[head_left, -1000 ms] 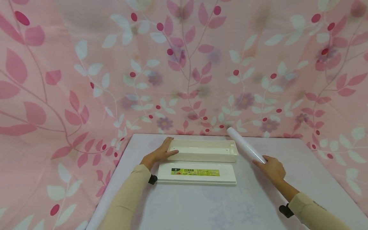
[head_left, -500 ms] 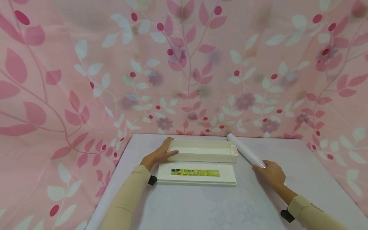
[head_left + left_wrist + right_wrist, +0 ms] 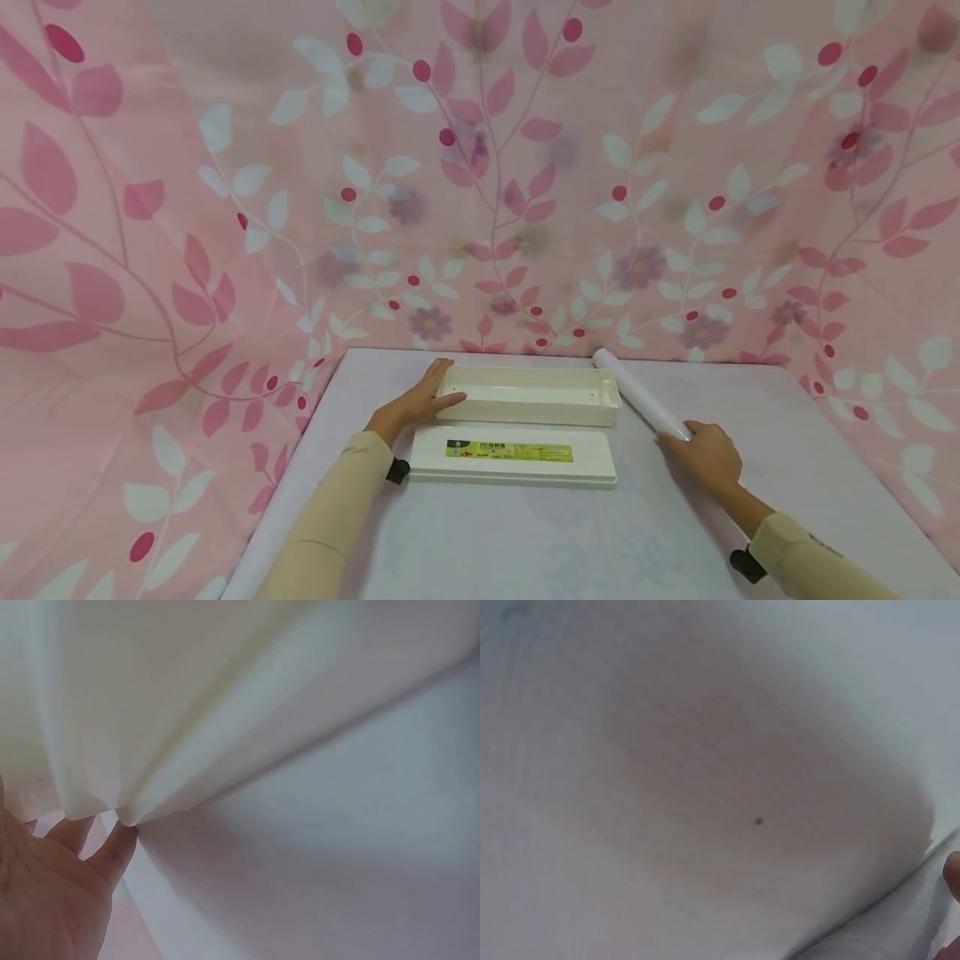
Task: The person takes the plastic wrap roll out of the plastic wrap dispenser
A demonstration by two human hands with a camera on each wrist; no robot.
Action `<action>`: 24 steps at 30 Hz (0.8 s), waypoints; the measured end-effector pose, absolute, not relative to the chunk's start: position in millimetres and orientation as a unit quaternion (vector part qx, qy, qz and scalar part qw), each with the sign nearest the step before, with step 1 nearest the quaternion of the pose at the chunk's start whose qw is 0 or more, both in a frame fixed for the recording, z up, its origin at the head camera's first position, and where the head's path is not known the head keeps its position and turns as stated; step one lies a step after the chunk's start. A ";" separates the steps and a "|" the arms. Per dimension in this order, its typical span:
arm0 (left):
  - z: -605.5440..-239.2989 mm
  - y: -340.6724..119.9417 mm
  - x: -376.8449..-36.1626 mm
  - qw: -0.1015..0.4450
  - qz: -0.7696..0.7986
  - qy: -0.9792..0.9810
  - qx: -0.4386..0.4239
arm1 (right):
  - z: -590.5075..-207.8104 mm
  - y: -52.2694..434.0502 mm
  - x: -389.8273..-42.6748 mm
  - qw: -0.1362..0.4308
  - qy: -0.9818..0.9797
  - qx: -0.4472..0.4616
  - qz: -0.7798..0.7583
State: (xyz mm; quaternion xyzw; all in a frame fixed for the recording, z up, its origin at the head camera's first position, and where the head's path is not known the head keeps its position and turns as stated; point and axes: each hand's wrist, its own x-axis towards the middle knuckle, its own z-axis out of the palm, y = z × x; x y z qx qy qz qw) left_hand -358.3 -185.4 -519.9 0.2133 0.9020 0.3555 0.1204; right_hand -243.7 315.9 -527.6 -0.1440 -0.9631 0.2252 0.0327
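A long cream tray [image 3: 528, 393] stands open on the pale table [image 3: 525, 542], and its flat lid [image 3: 513, 454] with a green and yellow label lies just in front. My left hand [image 3: 422, 398] rests flat against the tray's left end, fingers straight along it. The left wrist view shows the palm [image 3: 52, 892] under the tray's corner [image 3: 187, 697]. A white roll [image 3: 637, 390] lies slanted on the table by the tray's right end. My right hand [image 3: 701, 454] grips the roll's near end. The right wrist view is a pale blur.
Pink cloth with a leaf pattern [image 3: 480, 183] hangs close behind the table and drapes down on both sides. The table's left edge [image 3: 300, 450] runs near my left forearm. Bare tabletop lies in front of the lid.
The roll's far end has come down from a raised slant to lie on the table. My right hand has sunk slightly with it. The left hand and tray stayed still.
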 end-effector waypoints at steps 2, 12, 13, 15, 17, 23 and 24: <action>-518.3 -185.3 -357.9 0.123 0.357 0.902 0.211 | -528.3 315.6 -244.8 0.032 -0.963 -0.143 0.227; -515.0 -184.9 -359.0 0.127 0.355 0.900 0.218 | -527.1 316.3 -244.4 0.029 -0.966 -0.131 0.223; -515.0 -184.9 -358.9 0.127 0.355 0.900 0.218 | -526.4 316.4 -243.9 0.032 -0.966 -0.126 0.222; -515.9 -184.8 -358.8 0.125 0.360 0.898 0.221 | -525.2 316.5 -243.3 0.038 -0.967 -0.116 0.223; -517.1 -184.9 -358.4 0.127 0.363 0.896 0.220 | -524.2 316.5 -242.8 0.042 -0.968 -0.108 0.223; -521.4 -185.3 -359.1 0.127 0.364 0.897 0.217 | -525.4 316.5 -243.4 0.029 -0.967 -0.117 0.226; -521.8 -185.5 -359.6 0.127 0.362 0.897 0.218 | -526.3 316.3 -243.8 0.029 -0.967 -0.118 0.226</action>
